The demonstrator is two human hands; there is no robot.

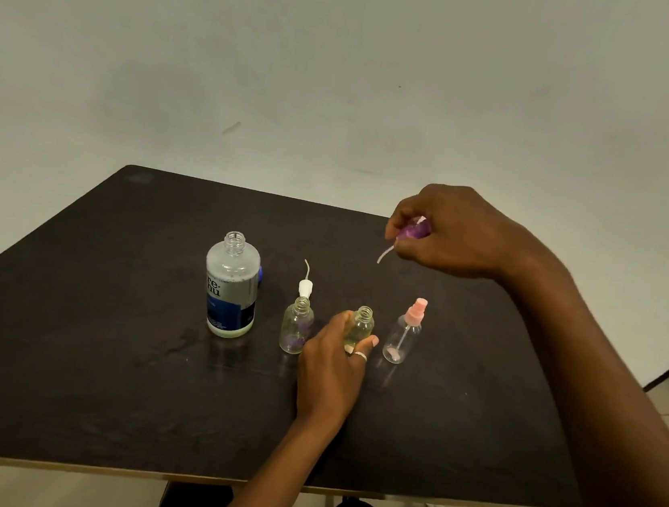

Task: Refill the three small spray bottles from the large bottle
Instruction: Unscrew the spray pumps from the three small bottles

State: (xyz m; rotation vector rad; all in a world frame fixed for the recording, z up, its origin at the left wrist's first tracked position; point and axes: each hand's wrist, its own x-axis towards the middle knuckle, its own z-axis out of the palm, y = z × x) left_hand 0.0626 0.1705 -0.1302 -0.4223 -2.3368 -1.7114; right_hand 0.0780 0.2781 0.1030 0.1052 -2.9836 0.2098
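1. Left hand [332,362] is wrapped round the middle small bottle [361,326] — neck open, standing on the dark table [101,351].
2. Right hand [453,234] is up above the table, fingers pinching a purple spray top [413,231], tube dangling.
3. Left small bottle [296,326] is open too, with a white spray top [305,287] just behind it.
4. Large bottle [231,287] stands uncapped furthest left, blue cap [260,274] behind it — the pink-topped bottle [402,337] on the right is closed.

In a row at the middle of the table [99,372] stand the uncapped large bottle [231,285] at the left, the open first small bottle [296,326], the open second small bottle [361,326], and the pink-capped third small bottle [403,337]. A white sprayer [305,287] rests just behind the first. A purple sprayer [411,231] is raised off the table, nearer the far edge.
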